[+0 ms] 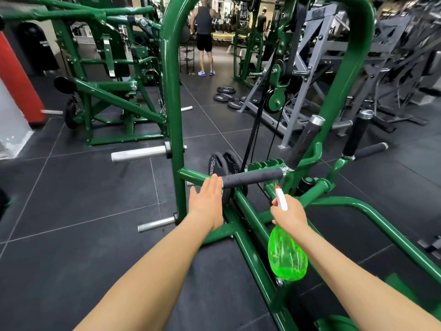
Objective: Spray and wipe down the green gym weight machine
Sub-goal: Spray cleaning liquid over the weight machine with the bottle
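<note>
Low on the glossy green tubular weight machine (172, 96), the person's left hand (207, 201) reaches out with straight fingers laid together, the fingertips touching the near end of a black foam-covered horizontal handle (253, 177) where it meets the green crossbar. Nothing is held in that hand; the thumb stands a little apart to the left. The right hand (290, 215) is wrapped round the neck of a translucent bright-green plastic spray bottle (287, 255), fingers curled under its white trigger head, whose small red nozzle tip points up and away toward the handle. The bottle hangs below the hand, tilted, with green liquid pooled in its rounded lower part. It sits just right of the machine's slanting floor rail and near the handle, nozzle close below the handle's right end without touching it.

The handle's black grip looks matte and is flecked with small pale specks, whether droplets or wear I cannot tell. Its right end joins a chrome collar on the green frame. Two more black upright grips (355, 134) with silver caps rise just beyond. Black weight plates (223, 170) lean on the frame behind the handle. Dark rubber floor tiles (83, 187) run underneath, and a person in dark clothes (204, 32) stands well off in the background.
</note>
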Demonstrator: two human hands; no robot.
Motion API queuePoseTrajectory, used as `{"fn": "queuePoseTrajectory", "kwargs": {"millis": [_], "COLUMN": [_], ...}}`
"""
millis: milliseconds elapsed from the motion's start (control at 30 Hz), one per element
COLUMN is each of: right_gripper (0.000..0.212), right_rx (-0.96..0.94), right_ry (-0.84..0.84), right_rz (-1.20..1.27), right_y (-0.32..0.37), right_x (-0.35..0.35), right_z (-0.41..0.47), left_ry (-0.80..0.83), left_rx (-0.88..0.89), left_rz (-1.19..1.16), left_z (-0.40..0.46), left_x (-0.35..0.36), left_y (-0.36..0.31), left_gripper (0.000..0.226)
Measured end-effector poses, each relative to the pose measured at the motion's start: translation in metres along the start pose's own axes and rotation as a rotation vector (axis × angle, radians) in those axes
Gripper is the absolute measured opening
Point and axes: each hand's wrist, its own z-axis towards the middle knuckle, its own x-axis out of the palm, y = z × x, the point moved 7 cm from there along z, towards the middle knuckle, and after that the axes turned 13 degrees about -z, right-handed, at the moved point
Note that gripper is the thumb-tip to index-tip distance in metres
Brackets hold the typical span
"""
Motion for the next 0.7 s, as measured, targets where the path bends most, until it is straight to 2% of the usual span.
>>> {"fn": "queuePoseTrajectory", "kwargs": {"millis": [133, 267, 467, 567, 633, 700], "right_gripper": [0.011, 0.015, 0.014, 0.018, 0.024, 0.020], "right_rx": [-0.078, -0.170, -0.320, -0.402, -0.419, -0.435], "right_ry": [0.117, 0.161, 0.236, 0.287, 0.314, 0.328], "right_rz": [-0.019, 0.031, -0.043, -0.086, -0.091, -0.099], "right_y": [0.006, 0.023, 0.050, 0.058, 0.057, 0.058], "right_x": [0.012, 0.020, 0.043, 0.056, 0.065, 0.075], "right_z": [-0.006, -0.007, 0.003, 0.004, 0.007, 0.012], "left_ry": [-0.136, -0.293, -0.415, -0.428, -0.408, -0.303], "left_rx": [0.018, 0.076, 0.263, 0.311, 0.243, 0.128], "left_rz": [-0.009, -0.083, -0.218, -0.222, -0.257, -0.254], "left_z": [0.003, 0.011, 0.018, 0.018, 0.017, 0.020], "left_x": [-0.003, -0.011, -0.023, -0.012, 0.006, 0.028], "left_y": [-0.008, -0.005, 0.009, 0.015, 0.026, 0.038], "left_gripper": [0.086, 0.056, 0.050, 0.064, 0.076, 0.081]}}
